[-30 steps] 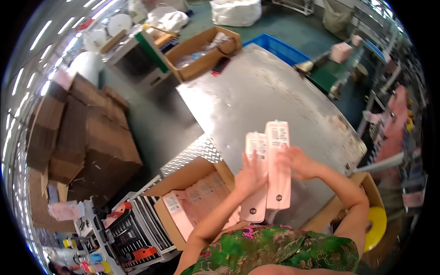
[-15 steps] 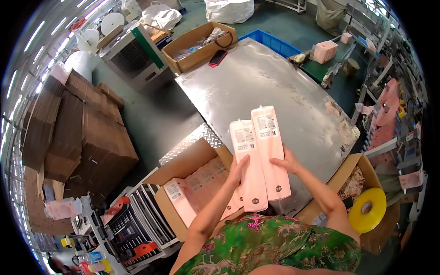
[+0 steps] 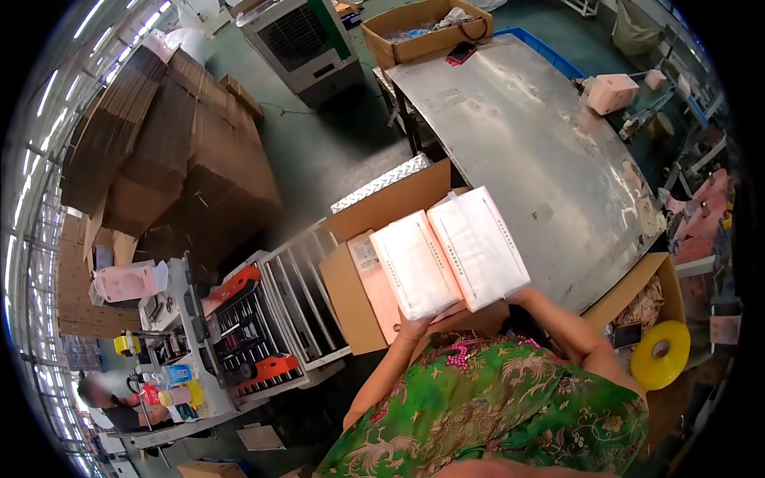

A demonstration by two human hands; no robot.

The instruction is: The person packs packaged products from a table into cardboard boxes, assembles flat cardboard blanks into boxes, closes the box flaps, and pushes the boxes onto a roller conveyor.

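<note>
Two pink-and-white plastic-wrapped packs, which look like tissue packs, are side by side in front of me: a left tissue pack [image 3: 416, 267] and a right tissue pack [image 3: 480, 248]. Their broad white faces, each with lines of small print, are turned up. My left hand [image 3: 413, 327] grips the left pack at its lower end, with most fingers hidden beneath. At the right pack's lower corner, my right hand [image 3: 522, 298] is closed on it, its fingers largely out of sight. Both packs are held over an open cardboard carton [image 3: 351, 299], where more pink packs [image 3: 372, 296] lie, partly covered.
A metal table [image 3: 518, 143] extends ahead, with a phone [image 3: 461, 53] at its far edge. On my left are a roller conveyor [image 3: 303, 299] and stacked flat cardboard [image 3: 159, 151]. Yellow tape [image 3: 661, 358] rests by a carton on my right. A person [image 3: 119, 402] is at far left.
Both packs have been tipped over, so their broad white faces now show instead of the printed pink sides. They have moved from the table's edge to over the carton. The view has turned left.
</note>
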